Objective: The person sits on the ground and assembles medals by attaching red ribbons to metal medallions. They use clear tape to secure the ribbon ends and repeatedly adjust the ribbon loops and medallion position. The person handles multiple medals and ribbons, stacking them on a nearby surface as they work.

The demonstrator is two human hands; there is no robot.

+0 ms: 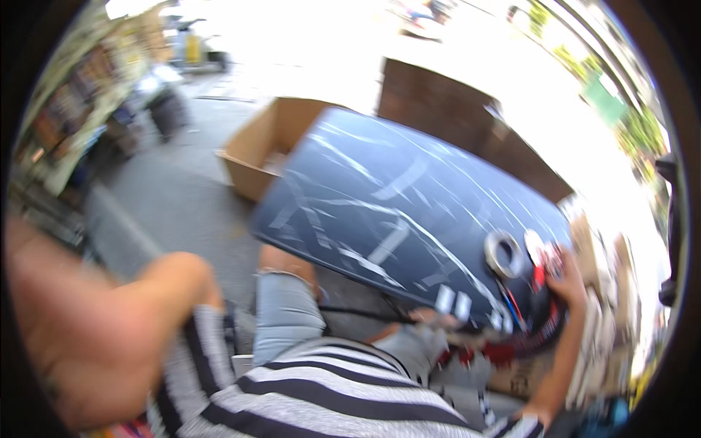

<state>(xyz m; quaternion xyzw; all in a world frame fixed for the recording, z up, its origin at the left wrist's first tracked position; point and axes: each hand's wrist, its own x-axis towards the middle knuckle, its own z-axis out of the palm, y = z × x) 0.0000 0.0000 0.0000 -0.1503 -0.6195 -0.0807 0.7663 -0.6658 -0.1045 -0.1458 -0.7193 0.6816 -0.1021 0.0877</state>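
Right hand (568,285) meets a red item (539,277); both hands' grips and carton (504,381) lettering look unclear

The right hand (570,286) is at the dark marbled tabletop (343,175) — a tape roll (491,252) lies near.

Left forearm (95,328): blurred, edge-cut | right hand (567,281): smeared, grip unclear | shelf goods (77,91): indistinct

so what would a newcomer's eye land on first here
Probably the dark, white-veined tabletop mid-picture, with a tape roll near the right hand. Next, the left arm, large and blurred at the left edge. An open box sits beyond the tabletop's far left corner.
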